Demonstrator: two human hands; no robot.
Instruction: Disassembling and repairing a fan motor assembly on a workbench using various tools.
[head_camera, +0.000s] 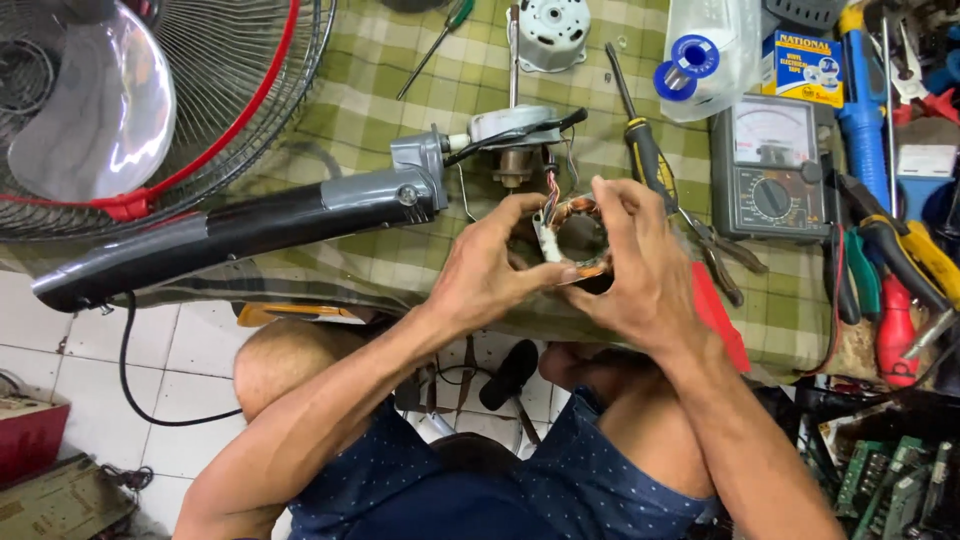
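Stator (578, 240) with copper windings sits out of the fan, gripped at the near table edge: left hand (490, 265) and right hand (630, 265) both closed around it, thumbs on the rim. Just beyond, grey fan neck (300, 215) lies stripped, gearbox (515, 128) exposed. Farther off, motor cover (552, 30) sits detached. Teardown looks done; reassembly still ahead.

Even, fairly bright light falls from above, with only soft shadows under the hands and along the black fan stand (200, 235). The clear fan blade (100, 110) carries a pale glare — the one washed-out spot. Straight lines bow toward the edges — wide-lens distortion — while the centre stays sharp.
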